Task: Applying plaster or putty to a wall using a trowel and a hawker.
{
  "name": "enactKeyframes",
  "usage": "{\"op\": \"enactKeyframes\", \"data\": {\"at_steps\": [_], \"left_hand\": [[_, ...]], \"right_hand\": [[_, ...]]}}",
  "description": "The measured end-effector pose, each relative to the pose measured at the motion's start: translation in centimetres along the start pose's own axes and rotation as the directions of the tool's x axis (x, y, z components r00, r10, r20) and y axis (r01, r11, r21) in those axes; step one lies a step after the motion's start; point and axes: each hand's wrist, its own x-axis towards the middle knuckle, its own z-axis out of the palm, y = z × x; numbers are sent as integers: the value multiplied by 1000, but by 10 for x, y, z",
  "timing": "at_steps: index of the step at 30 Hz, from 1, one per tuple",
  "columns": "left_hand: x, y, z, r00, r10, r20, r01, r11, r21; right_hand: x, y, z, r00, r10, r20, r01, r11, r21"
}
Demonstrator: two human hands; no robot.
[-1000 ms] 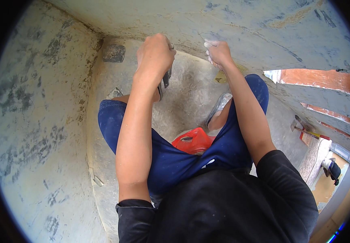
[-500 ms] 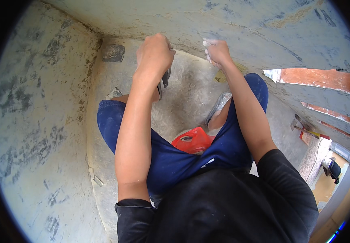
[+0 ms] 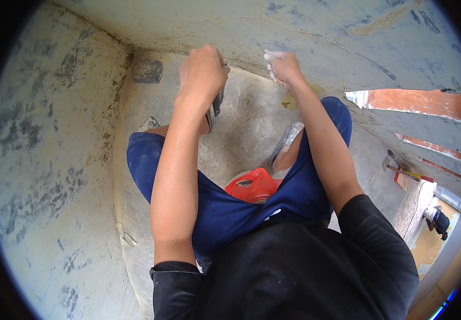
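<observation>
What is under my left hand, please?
Below the left hand, part of a dark object and part of a shoe show against the grey floor. What the hand itself covers cannot be seen.

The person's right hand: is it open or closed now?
Closed: the right hand has its whitened fingers curled inward. What it may hold, I cannot tell.

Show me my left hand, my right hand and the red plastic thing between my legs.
Left hand (image 3: 203, 70): head view, back of the hand.
Right hand (image 3: 285, 68): head view, back of the hand.
Red plastic thing (image 3: 261, 186): head view, right of its opening.
</observation>
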Motion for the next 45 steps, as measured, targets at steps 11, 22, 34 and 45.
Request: {"op": "enactKeyframes", "data": {"at_steps": [11, 22, 34, 45], "left_hand": [[-1, 0, 0, 1000, -8, 1, 8, 1000, -11], [-1, -3, 1, 1000, -4, -14, 4, 1000, -10], [-1, 2, 0, 1000, 6, -18, -6, 1000, 3], [1, 2, 3, 1000, -7, 9, 7, 1000, 7]], "right_hand": [[-5, -5, 3, 1000, -11, 0, 11, 1000, 2], [-2, -4, 3, 1000, 0, 14, 0, 1000, -16], [-3, -9, -2, 998, -6, 59, 8, 1000, -30], [-8, -6, -1, 1000, 5, 26, -6, 1000, 17]]}}
